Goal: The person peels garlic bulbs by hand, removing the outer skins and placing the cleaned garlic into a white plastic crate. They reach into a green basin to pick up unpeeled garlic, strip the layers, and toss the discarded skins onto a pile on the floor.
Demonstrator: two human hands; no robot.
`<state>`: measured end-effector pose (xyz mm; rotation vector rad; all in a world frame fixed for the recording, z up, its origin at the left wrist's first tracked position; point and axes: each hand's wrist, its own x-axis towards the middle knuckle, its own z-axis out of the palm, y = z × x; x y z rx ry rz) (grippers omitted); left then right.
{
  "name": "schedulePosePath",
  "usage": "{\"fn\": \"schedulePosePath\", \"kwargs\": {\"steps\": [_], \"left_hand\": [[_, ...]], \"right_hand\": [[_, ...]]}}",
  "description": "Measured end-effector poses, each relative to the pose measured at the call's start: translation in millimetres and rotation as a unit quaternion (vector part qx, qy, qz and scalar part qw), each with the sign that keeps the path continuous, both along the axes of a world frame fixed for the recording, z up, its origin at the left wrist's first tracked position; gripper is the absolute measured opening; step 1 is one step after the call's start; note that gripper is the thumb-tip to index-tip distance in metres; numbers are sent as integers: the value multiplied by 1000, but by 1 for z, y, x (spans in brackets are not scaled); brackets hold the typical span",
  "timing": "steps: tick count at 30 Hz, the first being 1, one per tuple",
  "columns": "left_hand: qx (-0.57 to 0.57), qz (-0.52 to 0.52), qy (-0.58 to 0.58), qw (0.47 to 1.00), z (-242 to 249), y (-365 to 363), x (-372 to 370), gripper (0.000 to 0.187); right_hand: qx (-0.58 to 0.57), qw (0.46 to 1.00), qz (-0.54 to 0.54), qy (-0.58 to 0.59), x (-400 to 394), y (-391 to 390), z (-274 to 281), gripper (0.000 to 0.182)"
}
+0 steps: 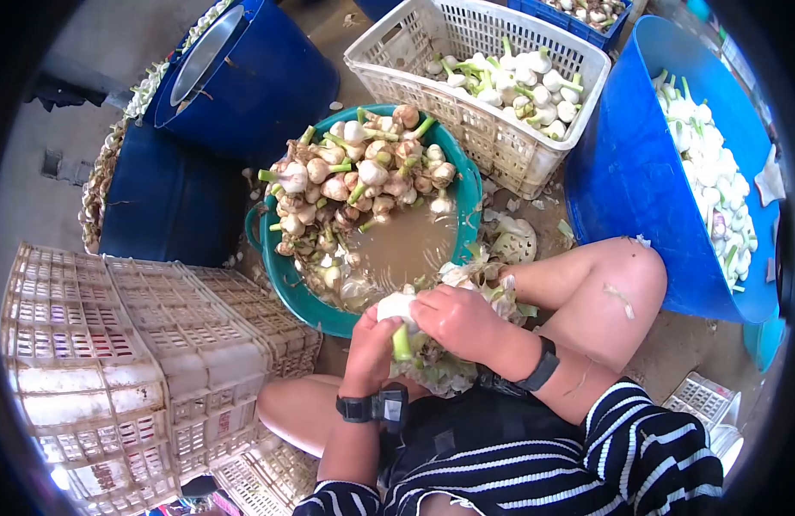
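Both my hands are closed around one white garlic bulb [395, 307] with a short green stem, held over the near rim of a green tub [285, 303]. My left hand [369, 347] grips it from the left, the stem pointing down beside the thumb. From the right, the fingers of my right hand [456, 320] press on the bulb. Unpeeled brownish garlic bulbs [371, 172] are heaped in the tub, above murky water [406, 249]. Loose garlic skins [445, 371] lie below my hands, between my legs.
A white crate [466, 116] of cleaned garlic stands beyond the tub. At right, a large blue barrel [616, 163] holds more white bulbs. Blue drums [251, 77] stand at the upper left, and stacked dirty white crates [96, 344] are at the left. Skins litter the floor.
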<state>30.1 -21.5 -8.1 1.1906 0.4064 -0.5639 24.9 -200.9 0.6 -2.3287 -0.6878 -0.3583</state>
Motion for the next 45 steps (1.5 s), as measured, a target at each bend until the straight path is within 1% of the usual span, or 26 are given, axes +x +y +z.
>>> {"fn": "schedulePosePath", "kwargs": {"steps": [8,9,10,11,13,16,18,19,21,24,26,27,28,30,31,32,33,34,35,36,37,38,41,42,44,45], "left_hand": [[46,-172,-40,983,6,8,0,49],[87,-199,-100,971,9,2,-1,60],[128,-225,-159,953,10,-1,-2,72],[218,-264,-214,915,4,1,-1,89],[271,-273,-254,887,20,-8,0,90],[308,-252,-314,862,30,-16,-2,93],[386,-202,-446,782,23,-15,-3,93],[381,-185,-428,799,24,-16,-4,92],[400,-186,-446,779,24,-21,-1,91],[417,-176,-485,748,27,-24,-3,87],[421,-183,-574,678,33,-21,-2,80],[430,-188,-530,707,39,-21,-5,70],[431,-186,-531,706,39,-20,-6,70],[415,-109,-505,749,37,-17,-6,67],[475,-142,-527,690,43,-18,-1,51],[476,-141,-525,691,34,-14,0,51],[374,-140,-465,790,18,-10,1,41],[263,-136,-395,870,5,-8,2,31],[222,-82,-294,926,-7,-4,1,12],[222,-80,-296,926,-14,2,3,12],[214,31,-177,960,-20,14,5,13],[200,140,-52,968,-22,25,9,14],[165,195,-9,967,1,40,9,29],[167,197,-6,966,-5,42,6,29],[134,204,-52,968,-22,44,4,31],[153,207,-11,966,-16,38,5,31]], "right_hand": [[-121,992,46,5,24,-11,-14,6],[60,985,1,163,30,-10,-12,7],[237,919,-46,313,35,-9,-10,9],[237,918,-46,314,40,-10,-8,9],[639,634,8,436,49,-12,-6,16],[689,626,-102,352,59,-45,-17,32],[731,514,-251,373,54,-66,-38,45],[651,563,-271,432,44,-62,-23,51],[505,728,-89,454,19,-33,-23,40],[293,927,14,232,12,-5,-26,17],[494,719,-89,482,20,-3,-33,17],[623,565,-156,518,27,-6,-41,13],[701,467,-161,514,30,-15,-69,18],[722,427,-124,530,25,-23,-54,31],[678,441,-114,577,23,-17,-33,38],[630,452,-105,624,18,-6,-17,45],[657,429,18,619,10,5,-32,49],[664,493,18,562,-1,16,-44,51],[631,466,-2,620,0,13,-57,52],[595,438,-22,673,11,10,-48,54],[674,366,13,642,22,5,-55,58],[744,288,46,602,37,-1,-47,61],[923,199,63,324,94,-42,16,69],[921,265,-29,284,116,-41,10,52],[784,425,-205,404,164,-24,-82,49],[787,426,-201,397,179,-14,-108,49]]}}
